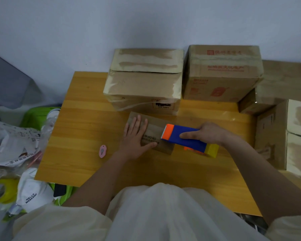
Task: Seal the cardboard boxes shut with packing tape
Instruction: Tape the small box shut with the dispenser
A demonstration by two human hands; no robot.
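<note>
Box slip: your left hand [136, 136] only presses flat on the small cardboard box [151, 133]; dragging could shift it.
Tape skew: right hand [208, 133] fingers grip the tape dispenser [186, 138]; tilting wrinkles tape.

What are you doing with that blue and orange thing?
I am taping a small flat brown cardboard box shut on the wooden table. My left hand presses flat on it while my right hand holds the blue and orange tape dispenser over it. Bigger taped cardboard boxes sit behind.
</note>
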